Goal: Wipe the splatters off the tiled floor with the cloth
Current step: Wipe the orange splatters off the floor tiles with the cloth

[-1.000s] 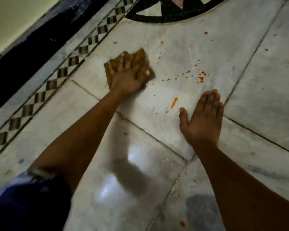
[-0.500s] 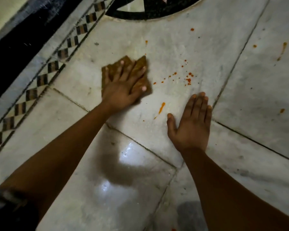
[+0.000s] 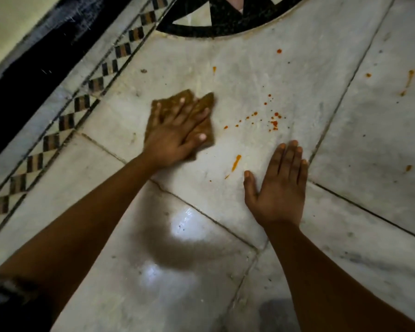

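Pressing brown cloth under my flat left hand; orange splatters at three o'clock; right hand flat, empty, on marble floor.

Two hands, one brown cloth, many orange splatters on tiled floor

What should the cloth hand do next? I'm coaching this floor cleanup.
Probably slide the left hand, pressing the cloth flat, rightward over the orange streak and red droplets, unwiped beside it. The right hand rests on the floor.
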